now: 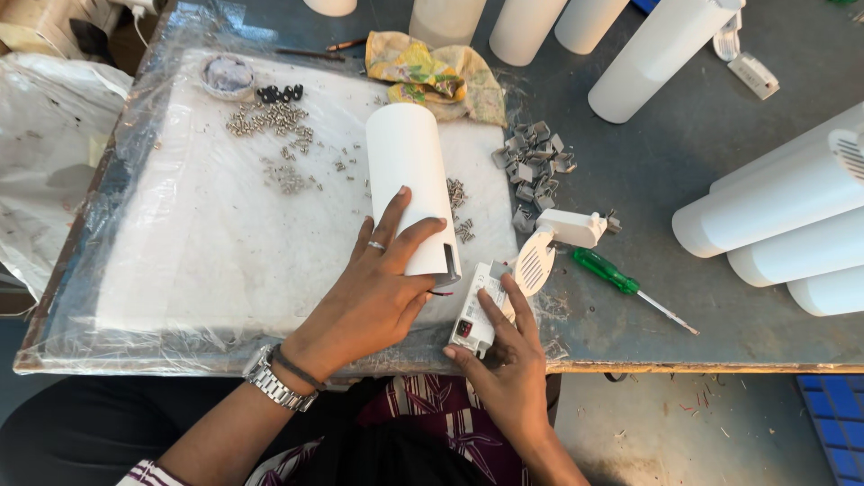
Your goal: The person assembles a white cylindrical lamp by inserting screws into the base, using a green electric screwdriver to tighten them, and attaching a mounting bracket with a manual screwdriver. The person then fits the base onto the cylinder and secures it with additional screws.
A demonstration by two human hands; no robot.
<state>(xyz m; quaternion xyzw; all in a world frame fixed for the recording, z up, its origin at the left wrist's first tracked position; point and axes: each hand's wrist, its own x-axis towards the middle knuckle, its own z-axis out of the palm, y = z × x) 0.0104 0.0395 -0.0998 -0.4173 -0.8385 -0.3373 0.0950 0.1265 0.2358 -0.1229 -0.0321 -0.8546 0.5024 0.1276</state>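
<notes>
A white cylindrical housing (407,171) lies on the plastic-covered white board (207,243). My left hand (378,288) grips the housing's near open end, fingers spread over it. My right hand (506,360) holds a small white driver box (475,310) just right of that opening, with thin wires running from the box toward the housing. A round white slotted cap (535,263) with a white adapter block (571,228) lies beside the box.
A green-handled screwdriver (621,281) lies right of the cap. Piles of small screws (274,121) and grey metal clips (535,162) sit on the board. A yellow cloth (436,72) lies behind. Several more white cylinders (774,216) lie at right and back.
</notes>
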